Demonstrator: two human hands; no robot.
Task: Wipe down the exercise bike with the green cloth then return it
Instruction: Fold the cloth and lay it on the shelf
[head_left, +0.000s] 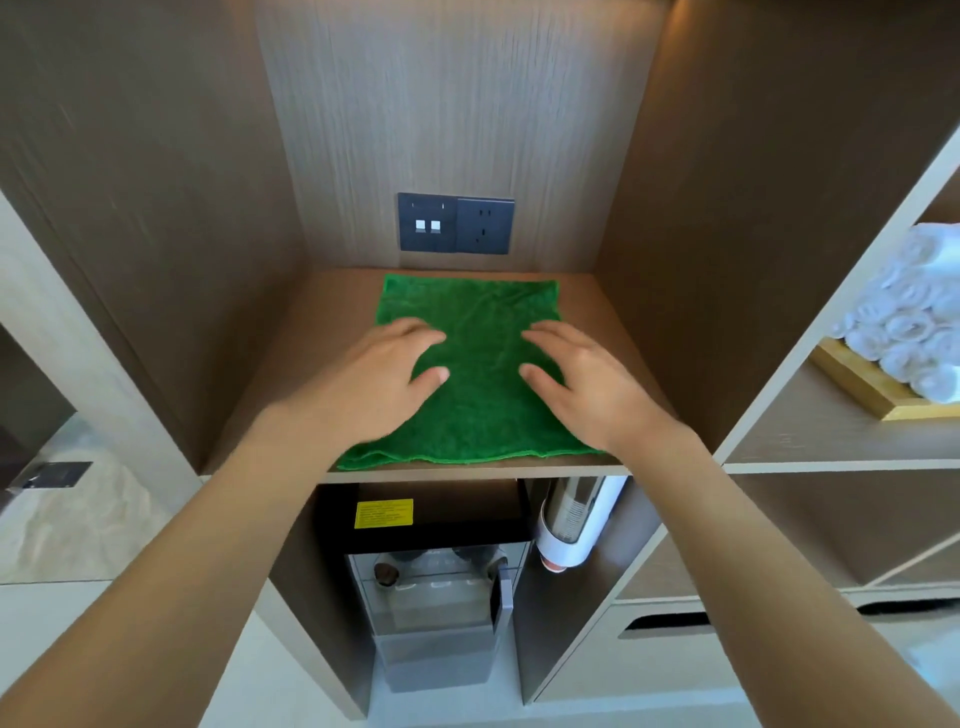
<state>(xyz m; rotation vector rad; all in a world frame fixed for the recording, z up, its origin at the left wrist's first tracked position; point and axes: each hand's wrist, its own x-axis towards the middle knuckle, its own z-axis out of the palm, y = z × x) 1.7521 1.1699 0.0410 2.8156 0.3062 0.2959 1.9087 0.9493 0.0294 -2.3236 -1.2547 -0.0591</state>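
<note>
Inside the tall brown wood-grain cabinet (675, 208), a square green terry cloth (483, 332) lies spread flat on the wooden shelf (322, 332), just below a dark wall socket panel (456, 223). Both my hands rest on the cloth, fingers straight and spread: left hand (384, 379) on its left half, right hand (587, 384) on its right. Rolled white towels (914, 312) sit in a gold-edged tray (852, 384) on the neighbouring shelf; a black water dispenser (431, 582) stands beneath.
</note>
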